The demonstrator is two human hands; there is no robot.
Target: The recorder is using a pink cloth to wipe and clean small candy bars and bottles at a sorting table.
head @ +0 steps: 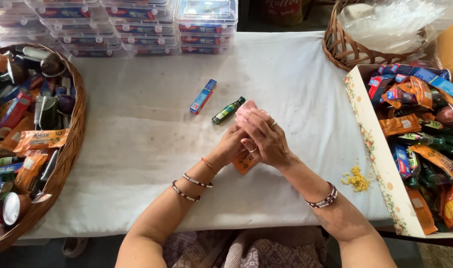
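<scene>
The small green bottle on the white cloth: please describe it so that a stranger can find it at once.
Start at the white cloth between the round basket and the flowered box. Just beyond the two hands lie two loose items. The green bottle is the dark, glossy one with a black cap, right of the flat blue carton.

white-clothed table (137, 149), dark floor (87, 250) below, soft daylight
</scene>
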